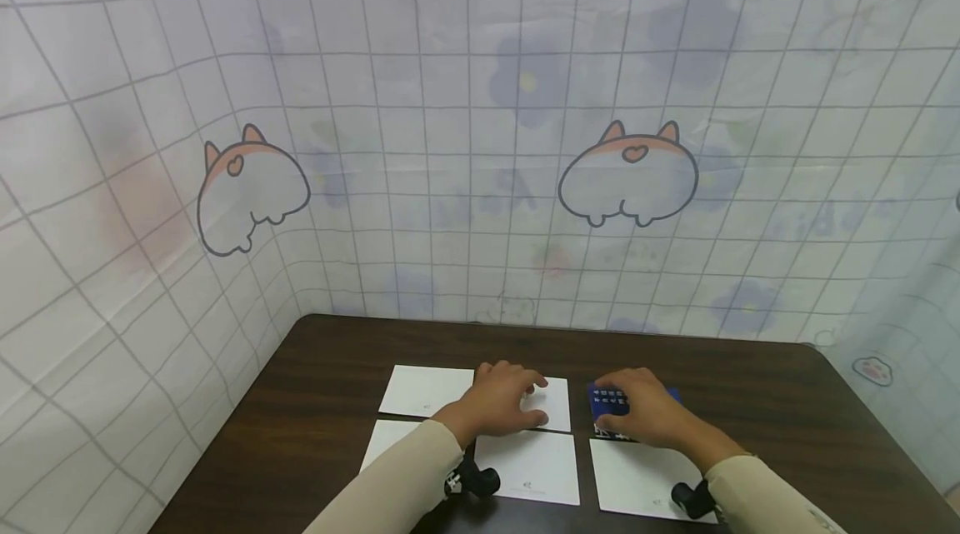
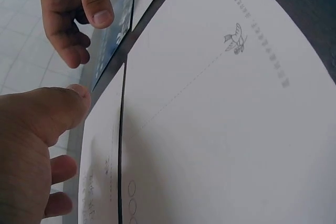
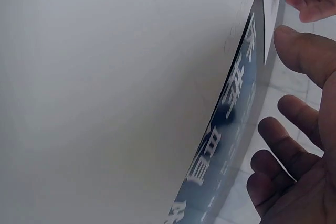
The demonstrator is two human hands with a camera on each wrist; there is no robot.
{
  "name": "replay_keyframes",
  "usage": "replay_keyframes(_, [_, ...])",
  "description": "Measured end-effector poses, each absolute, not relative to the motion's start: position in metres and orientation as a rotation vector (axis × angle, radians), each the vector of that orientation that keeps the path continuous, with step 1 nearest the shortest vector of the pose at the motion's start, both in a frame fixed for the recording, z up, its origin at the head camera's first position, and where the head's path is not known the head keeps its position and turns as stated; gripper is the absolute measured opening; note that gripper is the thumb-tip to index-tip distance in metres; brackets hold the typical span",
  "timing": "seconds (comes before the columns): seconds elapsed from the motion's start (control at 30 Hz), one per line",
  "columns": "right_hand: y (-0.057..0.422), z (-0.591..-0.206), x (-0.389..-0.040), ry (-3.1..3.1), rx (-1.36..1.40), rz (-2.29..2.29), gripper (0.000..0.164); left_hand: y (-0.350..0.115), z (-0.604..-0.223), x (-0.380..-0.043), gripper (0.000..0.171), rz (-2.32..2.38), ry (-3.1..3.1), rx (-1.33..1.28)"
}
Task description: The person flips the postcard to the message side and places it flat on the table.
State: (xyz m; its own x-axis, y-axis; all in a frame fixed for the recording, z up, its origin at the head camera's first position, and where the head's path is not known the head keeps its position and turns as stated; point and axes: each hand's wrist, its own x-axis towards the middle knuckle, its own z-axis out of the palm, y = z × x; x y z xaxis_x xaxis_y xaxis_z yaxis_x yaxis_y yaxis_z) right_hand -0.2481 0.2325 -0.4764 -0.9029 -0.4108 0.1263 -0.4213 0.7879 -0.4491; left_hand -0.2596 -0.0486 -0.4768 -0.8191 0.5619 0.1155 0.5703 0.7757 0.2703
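My left hand (image 1: 497,401) is over the back-row white card (image 1: 557,411) in the middle, its fingers loosely bent and nothing gripped. To its right, my right hand (image 1: 651,413) hovers at a blue card (image 1: 609,402) with white lettering, covering part of it; thumb and fingers stand apart. Whether the fingertips touch the cards cannot be told. The left wrist view shows a white card (image 2: 210,114) with a small bird drawing, a dashed line and printed circles. In the right wrist view the blue card (image 3: 210,150) lies beyond a large white card (image 3: 105,87).
More white cards lie in two rows, among them one at the back left (image 1: 426,389) and one at the front right (image 1: 633,476). They rest on a dark wooden table (image 1: 322,384). Behind it hangs a gridded cloth (image 1: 442,142). Each wrist bears a black camera (image 1: 480,480).
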Motion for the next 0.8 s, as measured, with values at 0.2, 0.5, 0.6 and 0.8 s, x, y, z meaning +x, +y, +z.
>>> replay_keyframes(0.2, [0.241, -0.477, -0.246, -2.962, 0.662, 0.74, 0.059, -0.041, -0.48, -0.258, 0.052, -0.443, -2.907, -0.951])
replay_keyframes(0.5, [0.251, -0.477, -0.242, -2.974, 0.641, 0.74, 0.062, -0.027, -0.482, -0.258, 0.047, -0.408, -2.897, -0.959])
replay_keyframes(0.6, [0.255, -0.476, -0.241, -2.974, 0.631, 0.744, 0.063, -0.023, -0.482, -0.257, 0.046, -0.415, -2.895, -0.966])
replay_keyframes(0.8, [0.264, -0.475, -0.241, -2.949, 0.654, 0.72, 0.062, -0.015, -0.483, -0.257, 0.048, -0.424, -2.885, -0.973])
